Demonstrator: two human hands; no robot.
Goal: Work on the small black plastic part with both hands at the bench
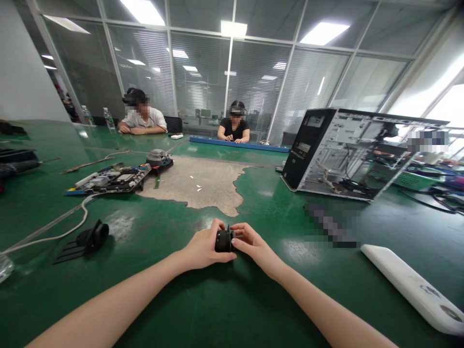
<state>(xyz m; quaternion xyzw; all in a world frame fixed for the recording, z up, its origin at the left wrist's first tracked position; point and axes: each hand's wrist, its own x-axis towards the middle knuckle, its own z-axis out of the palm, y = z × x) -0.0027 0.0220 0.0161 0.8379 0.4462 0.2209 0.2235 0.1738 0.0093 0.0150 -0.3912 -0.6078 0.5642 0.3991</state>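
Observation:
Between both hands, just over the green table's near part, is a small round black part with a thin upright flange on its right side; its exact kind I cannot make out. My left hand wraps around its left side, thumb and fingers closed on it. From the right, my right hand pinches the flange side with thumb and fingertips. Further left on the table lies a similar black piece with a round drum and flat slatted fins.
A circuit board and a fan-like cooler stand left of the bare tan patch. An opened computer case stands right. A white slab lies near right. Two people sit across. A pale cable runs left.

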